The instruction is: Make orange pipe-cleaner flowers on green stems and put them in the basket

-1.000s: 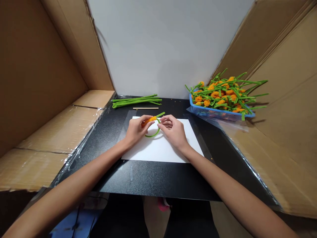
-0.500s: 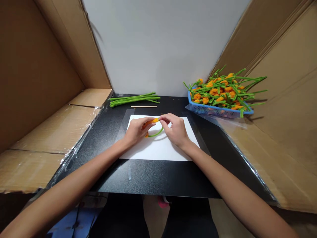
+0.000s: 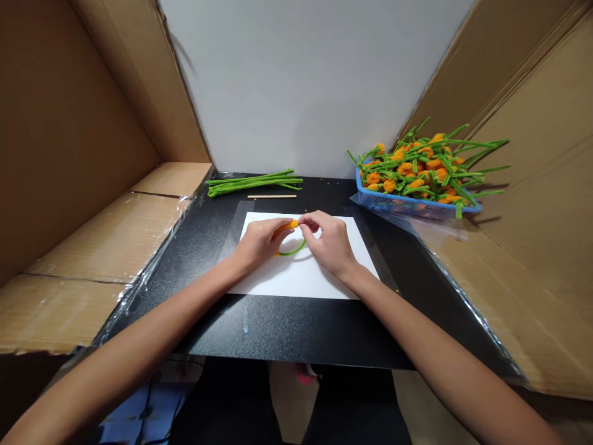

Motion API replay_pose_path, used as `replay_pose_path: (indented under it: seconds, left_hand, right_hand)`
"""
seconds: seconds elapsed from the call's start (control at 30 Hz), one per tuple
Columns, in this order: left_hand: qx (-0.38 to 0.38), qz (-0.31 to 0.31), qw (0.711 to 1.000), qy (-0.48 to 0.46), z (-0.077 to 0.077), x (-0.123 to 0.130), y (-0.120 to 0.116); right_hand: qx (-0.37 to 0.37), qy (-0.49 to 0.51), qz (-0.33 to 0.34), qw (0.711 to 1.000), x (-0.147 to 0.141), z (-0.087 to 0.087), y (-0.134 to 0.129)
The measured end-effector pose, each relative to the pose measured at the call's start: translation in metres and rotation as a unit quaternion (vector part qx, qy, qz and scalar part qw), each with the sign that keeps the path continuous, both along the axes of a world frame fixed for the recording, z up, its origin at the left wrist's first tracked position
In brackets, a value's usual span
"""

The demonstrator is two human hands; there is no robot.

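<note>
Tabletop and white paper unchanged since a second ago. Both hands drawn closer together over the paper: left hand pinching the orange pipe cleaner, right hand pinched on the green pipe cleaner, now pressed against the orange tip, likely twisting on. Green free end no longer showing. Joint hidden behind fingertips; exact hold hard to make out.

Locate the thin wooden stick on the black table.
In the head view, the wooden stick lies at the table's far left-centre, just in front of the bundle of green pipe cleaners and beyond the white paper.
</note>
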State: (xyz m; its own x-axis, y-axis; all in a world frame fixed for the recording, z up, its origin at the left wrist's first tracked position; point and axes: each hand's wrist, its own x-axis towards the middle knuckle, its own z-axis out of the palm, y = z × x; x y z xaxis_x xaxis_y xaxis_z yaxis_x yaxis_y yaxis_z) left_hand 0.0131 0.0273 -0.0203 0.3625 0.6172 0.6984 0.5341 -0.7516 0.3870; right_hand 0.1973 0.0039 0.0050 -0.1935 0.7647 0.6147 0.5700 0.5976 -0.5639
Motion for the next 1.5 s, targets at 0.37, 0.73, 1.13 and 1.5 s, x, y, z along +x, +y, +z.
replay_pose_path:
  seconds: [0.37,0.73,1.13,1.5]
  left_hand:
    - [-0.029,-0.016,0.999,0.001,0.002,0.001,-0.004]
    - [-0.080,0.008,0.996,-0.048,0.003,-0.004,-0.001]
    - [-0.117,-0.047,0.990,-0.070,0.000,-0.004,-0.001]
    - [-0.137,-0.021,0.984,-0.112,0.008,-0.002,-0.005]
  right_hand:
    - [-0.090,0.072,0.015,0.993,0.000,-0.004,0.005]
    - [-0.116,0.138,-0.006,0.984,0.000,-0.004,0.006]
    - [-0.116,0.076,0.043,0.989,0.002,-0.004,0.005]
    - [-0.099,0.084,-0.003,0.992,0.007,0.006,0.005]
